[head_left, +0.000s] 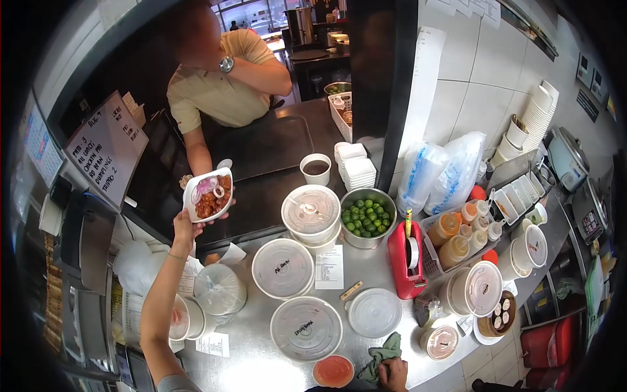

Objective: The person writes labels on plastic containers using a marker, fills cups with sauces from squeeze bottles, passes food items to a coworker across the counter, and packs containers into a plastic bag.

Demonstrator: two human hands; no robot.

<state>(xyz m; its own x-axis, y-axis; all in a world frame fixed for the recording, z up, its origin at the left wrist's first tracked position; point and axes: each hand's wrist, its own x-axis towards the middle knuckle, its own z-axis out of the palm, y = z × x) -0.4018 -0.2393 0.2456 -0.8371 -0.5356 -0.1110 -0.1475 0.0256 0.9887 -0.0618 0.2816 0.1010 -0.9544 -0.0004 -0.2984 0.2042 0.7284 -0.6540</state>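
My left hand (187,228) reaches out over the far side of the counter, its fingers closed on the near edge of a white bowl (189,191). Reddish-brown pieces of food (212,204) and sliced onion rings fill the bowl. Another person's hand (225,213) is at the same bowl from the far side. Down at the counter's front edge, my right hand (394,375) has curled fingers on a crumpled green cloth (383,356). A tub of orange-red sauce (333,371) stands left of the cloth, and a round translucent lid (375,312) lies beyond it.
Large lidded tubs (306,328) stand mid-counter. Behind them are a bowl of green limes (367,222), a cup of dark liquid (315,168) and stacked white containers (356,166). A red tape dispenser (403,261) and a basket of sauce bottles (431,261) are at right.
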